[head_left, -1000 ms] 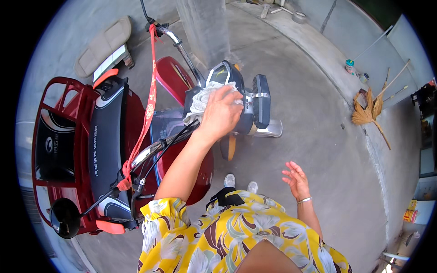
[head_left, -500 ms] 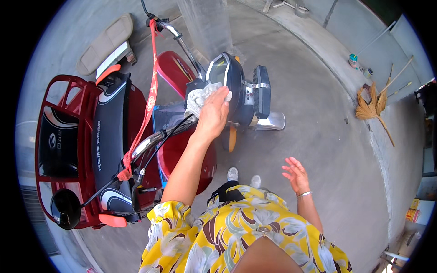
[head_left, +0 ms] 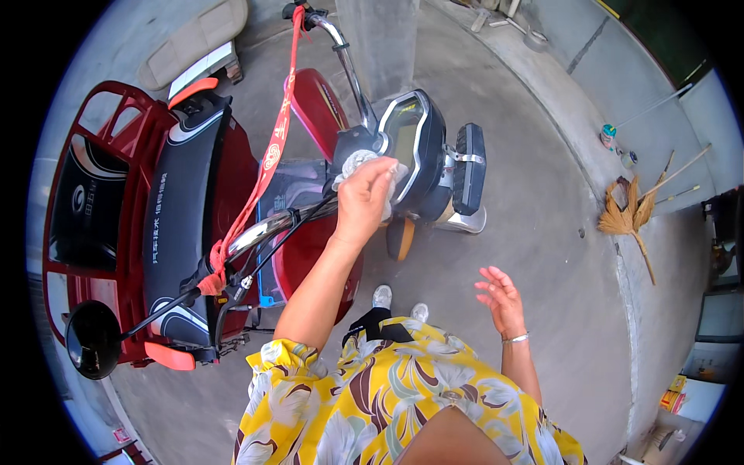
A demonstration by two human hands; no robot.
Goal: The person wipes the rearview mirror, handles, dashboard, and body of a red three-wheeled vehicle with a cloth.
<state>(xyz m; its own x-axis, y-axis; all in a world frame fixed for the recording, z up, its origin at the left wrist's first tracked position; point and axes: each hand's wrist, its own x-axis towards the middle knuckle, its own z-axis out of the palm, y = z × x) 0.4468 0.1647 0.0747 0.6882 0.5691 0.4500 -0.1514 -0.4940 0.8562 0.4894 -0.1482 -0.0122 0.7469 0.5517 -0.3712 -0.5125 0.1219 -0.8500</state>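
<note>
Outdoors, left hand [head_left: 363,200] pressing white cloth [head_left: 358,163] on scooter dashboard [head_left: 409,147], right hand [head_left: 502,298] empty.

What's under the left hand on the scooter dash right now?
A crumpled white cloth sits under the left hand, pressed against the scooter's display panel. The panel's lower-left part and most of the cloth are covered by the hand.

We are in an outdoor concrete yard. A red electric scooter [head_left: 194,217] is parked at nine o'clock. A straw broom [head_left: 624,221] lies by the kerb at three o'clock.
</note>
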